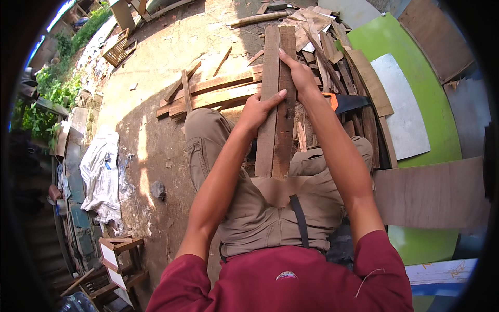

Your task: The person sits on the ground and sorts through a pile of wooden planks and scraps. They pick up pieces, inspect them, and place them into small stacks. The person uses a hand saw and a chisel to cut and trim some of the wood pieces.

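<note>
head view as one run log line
left hand: holds planks | right hand: holds planks | planks: side by side | saw: right of planks

Outdoor daylight, hard sun/shade split, fisheye.
Ground (171, 47) sunlit toward the top, mostly shaded below; white cloth (101, 169) near blown out. Black vignette, edges bowed. Far left probably underexposed, hard to read. Held planks (268, 73) reasonably sharp.

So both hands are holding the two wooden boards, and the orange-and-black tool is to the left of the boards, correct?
Not quite: the head view shows the orange-and-black tool to the right of the two wooden boards. The left hand and right hand do hold the boards.
</note>
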Tool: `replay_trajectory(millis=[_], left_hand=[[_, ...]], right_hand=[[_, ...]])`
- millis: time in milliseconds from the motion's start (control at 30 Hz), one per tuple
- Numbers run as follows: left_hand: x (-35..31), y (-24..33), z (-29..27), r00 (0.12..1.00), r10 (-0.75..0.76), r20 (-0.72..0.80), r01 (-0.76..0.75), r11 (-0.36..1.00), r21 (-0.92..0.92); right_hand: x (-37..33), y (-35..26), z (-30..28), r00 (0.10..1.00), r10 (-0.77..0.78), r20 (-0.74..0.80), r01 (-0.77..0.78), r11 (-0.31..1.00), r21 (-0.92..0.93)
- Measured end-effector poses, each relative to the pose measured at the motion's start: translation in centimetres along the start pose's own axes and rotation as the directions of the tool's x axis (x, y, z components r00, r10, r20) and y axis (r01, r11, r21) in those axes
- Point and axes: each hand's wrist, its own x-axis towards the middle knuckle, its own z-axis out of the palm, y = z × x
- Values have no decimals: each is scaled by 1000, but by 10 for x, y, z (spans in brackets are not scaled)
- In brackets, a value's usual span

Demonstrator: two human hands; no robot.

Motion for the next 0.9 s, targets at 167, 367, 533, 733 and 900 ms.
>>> replay_trajectory(millis=[167,367,533,733,900], left_hand=[[-2,-1,-3,996,-83,-14,83,996,21],[9,-24,-6,972,-237,-3,236,970,-64],[13,-44,-7,970,-242,7,242,970,-37],[1,-37,-2,981,-195,-2,195,980,27],[0,-54,-9,987,159,-29,-154,980,128]], right_hand=[[5,15,-1,995,89,39,-90,996,16],[27,59,-11,958,235,167,-249,966,67],[30,82,-18,941,292,174,-312,945,99],[23,77,-21,969,216,119,-230,966,116],[-8,43,-12,996,-81,34,79,996,47]])
